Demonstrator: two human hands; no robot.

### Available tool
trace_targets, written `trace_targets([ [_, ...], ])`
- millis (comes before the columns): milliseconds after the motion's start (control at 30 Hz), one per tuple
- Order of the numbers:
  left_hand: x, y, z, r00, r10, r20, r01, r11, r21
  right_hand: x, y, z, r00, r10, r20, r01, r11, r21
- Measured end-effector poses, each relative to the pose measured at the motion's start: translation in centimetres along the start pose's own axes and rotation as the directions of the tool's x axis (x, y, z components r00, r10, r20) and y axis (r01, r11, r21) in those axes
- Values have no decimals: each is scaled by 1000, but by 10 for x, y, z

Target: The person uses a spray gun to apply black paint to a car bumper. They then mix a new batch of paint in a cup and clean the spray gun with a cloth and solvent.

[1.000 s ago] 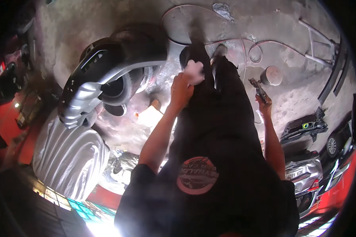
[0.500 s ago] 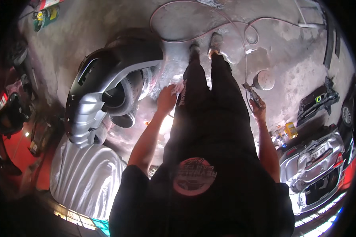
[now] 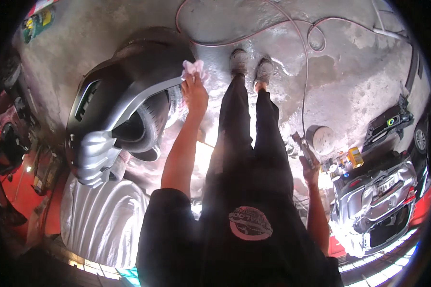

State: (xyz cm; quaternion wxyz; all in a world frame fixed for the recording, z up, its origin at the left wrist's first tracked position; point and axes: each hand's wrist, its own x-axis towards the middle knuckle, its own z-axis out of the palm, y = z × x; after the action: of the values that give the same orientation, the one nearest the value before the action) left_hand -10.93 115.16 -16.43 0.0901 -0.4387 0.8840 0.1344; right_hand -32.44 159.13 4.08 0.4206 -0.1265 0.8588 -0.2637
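My left hand (image 3: 195,99) is closed on a pale pink cloth (image 3: 195,70), which it holds at the right-hand edge of a dark grey car bumper (image 3: 139,69). The bumper rests over several stacked tyres (image 3: 153,122), with its silver ribbed end toward me. Down by my right side, my right hand (image 3: 311,170) grips a slim air gun (image 3: 300,145). A thin red hose (image 3: 304,86) runs from it up across the floor; fine details of the gun are hard to make out.
Beside the air gun stands a round tub (image 3: 323,139). Small cans and a yellow box (image 3: 355,157) sit near a silver car bumper (image 3: 376,201) on the right. A silver cover (image 3: 103,220) lies at lower left, and red car panels (image 3: 21,191) are at far left.
My left hand has moved the cloth up and left from beside my leg to the bumper's edge. My right hand, still holding the air gun, has dropped slightly lower in view.
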Motion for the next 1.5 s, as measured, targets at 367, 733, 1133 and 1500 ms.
trace_targets([
  [367, -62, 36, 42, 944, -9, 330, 127, 933, -337, 17, 30, 7, 967, 248, 64, -254, 961, 112],
  [733, -77, -66, 64, 970, -140, 199, 194, 939, -283, 30, 24, 7, 985, 168, 45, -172, 977, 127],
  [1133, -44, -37, 45, 915, -395, -83, 361, 894, -266, 44, 39, -8, 968, 222, 113, -237, 961, 140],
  [1500, -59, 5, 0, 968, -247, 51, 247, 891, -380, 44, 42, 3, 966, 258, 12, -256, 947, 193],
])
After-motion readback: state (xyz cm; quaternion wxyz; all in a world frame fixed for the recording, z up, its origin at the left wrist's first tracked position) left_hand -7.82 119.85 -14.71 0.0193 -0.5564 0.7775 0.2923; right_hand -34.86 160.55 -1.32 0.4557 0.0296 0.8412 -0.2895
